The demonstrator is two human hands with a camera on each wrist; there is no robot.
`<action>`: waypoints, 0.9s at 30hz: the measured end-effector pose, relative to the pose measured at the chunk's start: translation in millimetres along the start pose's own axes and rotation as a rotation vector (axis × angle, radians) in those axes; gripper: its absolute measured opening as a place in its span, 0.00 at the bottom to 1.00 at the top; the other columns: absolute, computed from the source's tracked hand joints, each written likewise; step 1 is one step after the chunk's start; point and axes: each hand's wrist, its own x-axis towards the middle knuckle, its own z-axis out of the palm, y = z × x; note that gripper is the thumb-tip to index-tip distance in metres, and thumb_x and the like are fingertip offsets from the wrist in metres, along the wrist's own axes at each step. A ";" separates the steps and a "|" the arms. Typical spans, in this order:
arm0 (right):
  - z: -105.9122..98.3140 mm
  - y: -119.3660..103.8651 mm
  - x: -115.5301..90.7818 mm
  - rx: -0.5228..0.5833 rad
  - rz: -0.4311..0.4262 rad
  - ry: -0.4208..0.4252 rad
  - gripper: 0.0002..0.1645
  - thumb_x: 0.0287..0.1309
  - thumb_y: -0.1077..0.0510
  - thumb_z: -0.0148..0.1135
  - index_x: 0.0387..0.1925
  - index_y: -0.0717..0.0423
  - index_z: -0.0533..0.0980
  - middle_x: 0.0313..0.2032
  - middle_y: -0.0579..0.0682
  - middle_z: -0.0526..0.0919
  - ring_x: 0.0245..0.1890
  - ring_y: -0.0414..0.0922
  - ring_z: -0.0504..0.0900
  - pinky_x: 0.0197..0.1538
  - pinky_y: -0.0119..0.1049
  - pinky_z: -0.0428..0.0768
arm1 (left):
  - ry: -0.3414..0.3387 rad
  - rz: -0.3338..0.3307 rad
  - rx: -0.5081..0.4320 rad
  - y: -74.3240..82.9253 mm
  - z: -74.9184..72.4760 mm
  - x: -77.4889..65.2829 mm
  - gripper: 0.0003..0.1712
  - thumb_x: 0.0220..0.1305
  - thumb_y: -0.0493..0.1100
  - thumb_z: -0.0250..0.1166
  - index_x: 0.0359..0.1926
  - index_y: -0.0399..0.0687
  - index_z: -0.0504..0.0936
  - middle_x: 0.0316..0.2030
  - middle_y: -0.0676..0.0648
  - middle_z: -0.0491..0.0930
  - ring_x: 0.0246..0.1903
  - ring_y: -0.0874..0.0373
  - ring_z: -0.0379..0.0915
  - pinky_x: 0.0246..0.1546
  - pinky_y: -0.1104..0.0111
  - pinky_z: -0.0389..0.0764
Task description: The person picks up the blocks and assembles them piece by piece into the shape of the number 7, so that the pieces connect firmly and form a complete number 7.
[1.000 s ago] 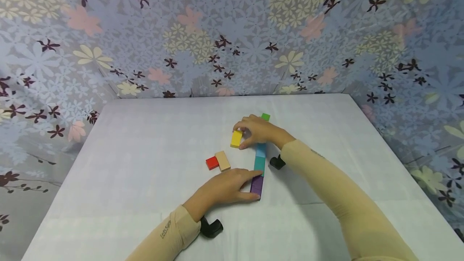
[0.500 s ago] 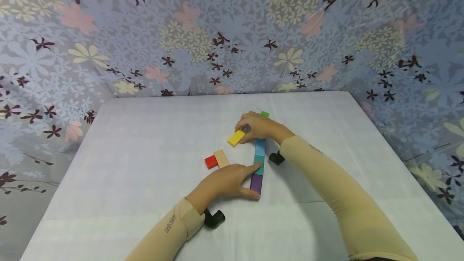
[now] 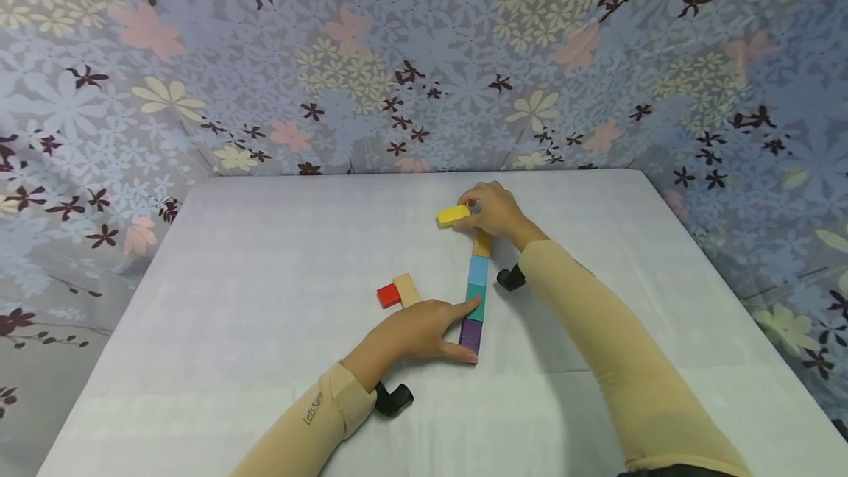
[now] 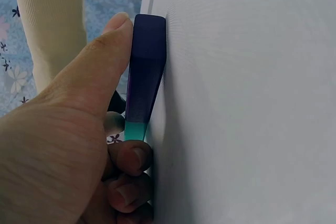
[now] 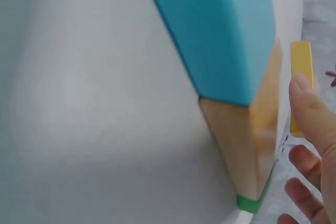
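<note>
A row of coloured wooden blocks runs away from me on the white table. In the head view my left hand (image 3: 424, 326) rests at its near end, thumb at the purple block (image 3: 471, 333) and straight index finger on the teal block (image 3: 475, 311). Beyond those lie a light blue block (image 3: 478, 271) and an orange-tan block (image 3: 481, 243). A green block (image 5: 249, 203) ends the row in the right wrist view, hidden by my hand in the head view. My right hand (image 3: 493, 208) pinches a yellow block (image 3: 453, 216) left of the row's far end.
Left of the row, a red block (image 3: 388, 296) lies against a pale tan block (image 3: 405, 287), partly covered by my left hand. A flowered cloth (image 3: 424, 57) hangs behind the white table (image 3: 265, 256). Black wrist camera parts (image 3: 394, 400) stick out below the left sleeve.
My right hand has carried the yellow block away from me toward the row's far end, turning it sideways. The orange-tan block now shows. My left hand stays on the row, its index finger shifted slightly.
</note>
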 end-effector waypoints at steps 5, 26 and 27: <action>2.2 7.1 0.7 -0.010 0.086 0.028 0.26 0.52 0.39 0.73 0.50 0.45 0.82 0.48 0.50 0.78 0.54 0.53 0.69 0.63 0.54 0.66 | -0.003 0.003 -0.003 -0.9 1.3 0.9 0.55 0.55 0.74 0.64 0.77 0.62 0.55 0.65 0.51 0.76 0.62 0.60 0.74 0.63 0.65 0.75; 6.8 15.9 0.3 0.086 0.160 0.001 0.33 0.62 0.37 0.62 0.60 0.54 0.75 0.59 0.55 0.73 0.62 0.56 0.69 0.67 0.57 0.67 | 0.007 0.001 -0.016 -4.6 -1.4 -1.4 0.55 0.55 0.74 0.64 0.77 0.62 0.55 0.66 0.51 0.74 0.64 0.59 0.72 0.64 0.64 0.74; 6.9 16.9 0.2 0.091 0.154 -0.003 0.33 0.63 0.37 0.62 0.61 0.54 0.75 0.60 0.55 0.73 0.62 0.56 0.68 0.68 0.57 0.66 | 0.009 0.003 -0.015 -4.7 -1.4 -1.6 0.55 0.55 0.74 0.64 0.77 0.62 0.55 0.67 0.51 0.74 0.64 0.59 0.72 0.64 0.64 0.74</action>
